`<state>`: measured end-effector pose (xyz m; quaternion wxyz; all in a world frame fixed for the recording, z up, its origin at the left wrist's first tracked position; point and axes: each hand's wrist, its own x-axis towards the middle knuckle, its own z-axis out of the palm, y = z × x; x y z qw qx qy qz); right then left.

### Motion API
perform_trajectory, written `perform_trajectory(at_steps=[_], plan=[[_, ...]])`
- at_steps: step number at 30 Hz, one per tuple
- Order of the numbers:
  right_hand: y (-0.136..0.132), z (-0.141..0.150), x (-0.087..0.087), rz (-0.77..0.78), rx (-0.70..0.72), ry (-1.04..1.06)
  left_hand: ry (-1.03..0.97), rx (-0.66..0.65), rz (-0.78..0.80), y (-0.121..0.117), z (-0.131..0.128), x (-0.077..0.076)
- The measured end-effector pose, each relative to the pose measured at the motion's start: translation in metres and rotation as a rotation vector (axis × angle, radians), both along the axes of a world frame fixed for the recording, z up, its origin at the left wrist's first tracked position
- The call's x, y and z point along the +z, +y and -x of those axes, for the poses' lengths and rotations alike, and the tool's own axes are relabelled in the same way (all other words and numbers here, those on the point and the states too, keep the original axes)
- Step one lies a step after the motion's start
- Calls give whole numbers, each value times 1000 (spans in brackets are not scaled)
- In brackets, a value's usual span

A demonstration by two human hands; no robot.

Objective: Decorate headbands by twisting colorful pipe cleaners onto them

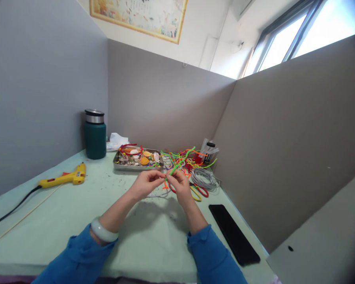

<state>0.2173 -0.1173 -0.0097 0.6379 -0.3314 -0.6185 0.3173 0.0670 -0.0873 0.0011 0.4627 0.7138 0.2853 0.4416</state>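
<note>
The left hand (146, 183) and right hand (181, 186) met above the surface (154, 248), each grip pinched between thumb and fingers on 1 green fuzzy stem (182, 161). The stem stood at a slant, its long free end rising up and to the right from the fingertips. A white bangle (104, 230) circled the left wrist, and blue sleeves (217, 256) covered both forearms.

Just beyond the hands lay a tangle of coloured stems (193, 161), with a coil of grey wire (205, 179) at its right. In front of the coil, 1 yellow handle loop (197, 196) and 1 red handle loop (204, 193) showed near the right hand. To the left of the tangle, a metal tray (136, 168) held shells and small pieces (144, 161), with a curved red stem (130, 144) at its back edge.

Farther out, a black flat slab (233, 234) lay to the right of the right forearm. A black-capped container (210, 150) stood behind the coil. On the far left were a teal bottle (95, 140), upright, and a yellow glue gun (63, 179) on its side, a thin stick (29, 213) near its cord (16, 205).
</note>
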Motion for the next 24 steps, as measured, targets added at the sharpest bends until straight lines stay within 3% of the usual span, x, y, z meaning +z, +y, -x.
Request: perform_trajectory(at_steps=[7,24], plan=[[-1,0,0,12,11,24,5,-16,29,-1,1,2],[-2,-1,3,-134,19,-24,-30,-17,69,-2,3,5]])
